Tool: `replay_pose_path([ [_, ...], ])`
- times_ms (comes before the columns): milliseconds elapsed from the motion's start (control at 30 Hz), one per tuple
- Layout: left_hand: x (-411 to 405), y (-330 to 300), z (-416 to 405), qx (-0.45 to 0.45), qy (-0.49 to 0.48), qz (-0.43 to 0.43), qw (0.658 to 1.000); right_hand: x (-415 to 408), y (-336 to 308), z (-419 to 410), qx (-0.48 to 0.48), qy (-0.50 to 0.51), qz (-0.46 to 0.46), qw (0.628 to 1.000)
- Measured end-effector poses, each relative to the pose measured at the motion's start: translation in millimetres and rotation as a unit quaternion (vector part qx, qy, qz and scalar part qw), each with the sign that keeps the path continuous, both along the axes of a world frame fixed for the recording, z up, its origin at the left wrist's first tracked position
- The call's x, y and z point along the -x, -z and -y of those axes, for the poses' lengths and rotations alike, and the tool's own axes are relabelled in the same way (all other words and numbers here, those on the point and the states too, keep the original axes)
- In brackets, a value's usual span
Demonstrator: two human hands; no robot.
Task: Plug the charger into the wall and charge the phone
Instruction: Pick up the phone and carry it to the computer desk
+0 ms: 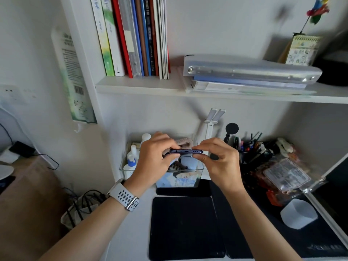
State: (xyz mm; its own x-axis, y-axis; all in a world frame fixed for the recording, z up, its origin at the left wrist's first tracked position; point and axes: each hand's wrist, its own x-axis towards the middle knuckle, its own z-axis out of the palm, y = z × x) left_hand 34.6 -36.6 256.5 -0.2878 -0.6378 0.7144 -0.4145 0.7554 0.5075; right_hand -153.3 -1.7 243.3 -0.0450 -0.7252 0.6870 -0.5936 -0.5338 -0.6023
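Observation:
I hold a dark blue phone (186, 151) flat and edge-on above the desk, its bottom edge with the charging port facing me. My left hand (154, 159) pinches its left end and my right hand (219, 161) pinches its right end. A white wall socket (10, 94) sits on the wall at the far left. A dark block with a black cable (22, 148), possibly the charger, lies below the socket on a low surface. Loose black cables (86, 201) lie in a bag beside the desk.
Behind the phone stands a clear box (163, 172) of bottles and small items. A black mat (185, 227) lies on the desk (137, 223). A pen holder (248, 153), a snack bag (282, 178) and a white cup (298, 213) are at right. A shelf (207, 91) of books hangs overhead.

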Motion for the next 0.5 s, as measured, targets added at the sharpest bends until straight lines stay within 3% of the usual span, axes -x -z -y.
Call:
replay_pose_path([
  [500, -33.8, -5.5, -10.9, -0.012, -0.120, 0.027, 0.992, -33.1, -8.4, 26.8, -0.021, -0.127, -0.016, 0.992],
])
